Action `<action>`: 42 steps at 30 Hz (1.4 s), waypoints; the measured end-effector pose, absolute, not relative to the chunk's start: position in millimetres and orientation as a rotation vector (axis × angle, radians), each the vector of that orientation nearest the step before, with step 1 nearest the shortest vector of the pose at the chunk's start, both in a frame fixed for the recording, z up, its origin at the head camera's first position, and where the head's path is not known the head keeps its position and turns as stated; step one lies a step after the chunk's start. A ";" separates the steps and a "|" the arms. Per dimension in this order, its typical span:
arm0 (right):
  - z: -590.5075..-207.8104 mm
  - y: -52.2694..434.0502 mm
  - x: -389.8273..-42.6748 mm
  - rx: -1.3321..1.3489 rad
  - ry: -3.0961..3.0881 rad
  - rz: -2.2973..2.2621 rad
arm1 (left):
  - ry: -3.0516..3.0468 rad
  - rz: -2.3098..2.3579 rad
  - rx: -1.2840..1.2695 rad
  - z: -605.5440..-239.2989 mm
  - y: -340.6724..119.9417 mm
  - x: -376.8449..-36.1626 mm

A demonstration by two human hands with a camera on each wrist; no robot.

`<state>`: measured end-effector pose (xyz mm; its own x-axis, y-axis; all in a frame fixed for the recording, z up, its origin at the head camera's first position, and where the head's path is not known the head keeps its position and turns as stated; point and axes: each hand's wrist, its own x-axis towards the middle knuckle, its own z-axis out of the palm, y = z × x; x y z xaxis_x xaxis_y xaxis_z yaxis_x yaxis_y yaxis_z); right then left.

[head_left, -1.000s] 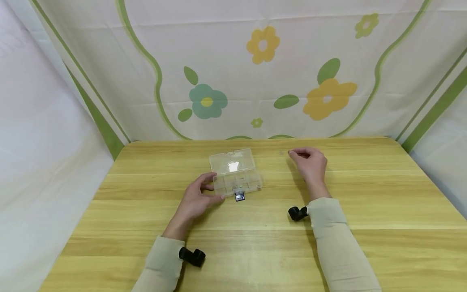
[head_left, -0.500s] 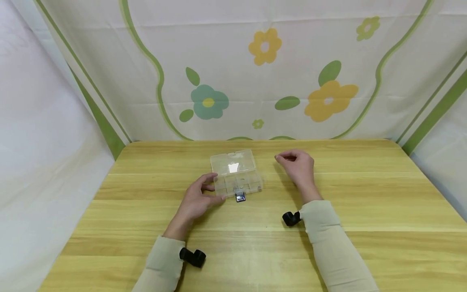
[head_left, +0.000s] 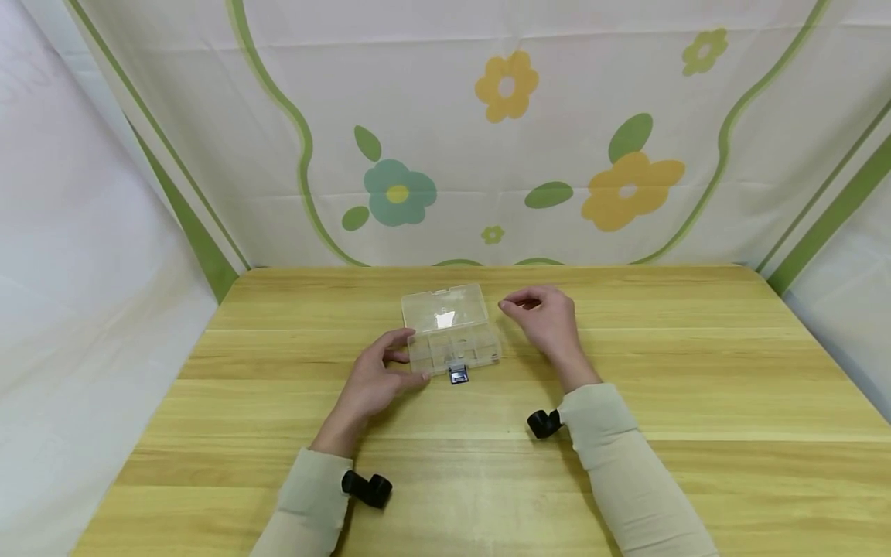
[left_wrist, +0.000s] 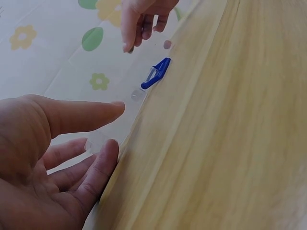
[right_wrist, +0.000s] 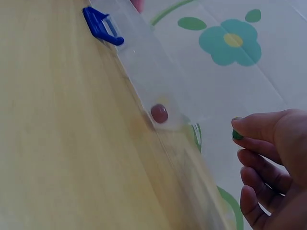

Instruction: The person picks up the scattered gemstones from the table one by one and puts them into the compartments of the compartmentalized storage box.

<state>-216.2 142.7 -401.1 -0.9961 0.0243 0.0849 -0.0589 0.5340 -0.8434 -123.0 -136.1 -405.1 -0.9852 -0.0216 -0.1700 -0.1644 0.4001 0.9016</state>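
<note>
A clear plastic compartment box (head_left: 440, 354) stands on the table, its lid (head_left: 423, 311) tipped back and its blue latch (head_left: 458, 377) folded out at the front. My left hand (head_left: 372, 379) holds the box's left end between thumb and fingers. Just right of the box, my right hand (head_left: 550, 321) is raised over the table. Between its thumb and forefinger it pinches a small green round bead (right_wrist: 237, 135). Through the front wall near the right end shows a reddish-brown bead (right_wrist: 159, 113). A clear round piece (left_wrist: 137, 95) shows nearer the left hand.
The wooden table (head_left: 487, 487) runs back to a white cloth (head_left: 452, 100) printed with flowers. More white cloth hangs at both sides. A black camera mount sits on each sleeve cuff (head_left: 316, 480).
My right hand has moved left across the table to beside the box, still pinching. The left hand and the box have stayed in place.
</note>
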 end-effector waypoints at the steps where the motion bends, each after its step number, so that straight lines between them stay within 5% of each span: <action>1: -400.5 140.4 -215.5 0.048 -2.676 1.477 | 2.517 1.643 -0.170 -405.2 -136.2 -123.0; 42: -396.3 71.1 -178.7 0.687 -2.755 1.313 | 2.518 1.651 -0.152 -405.7 -137.0 -122.3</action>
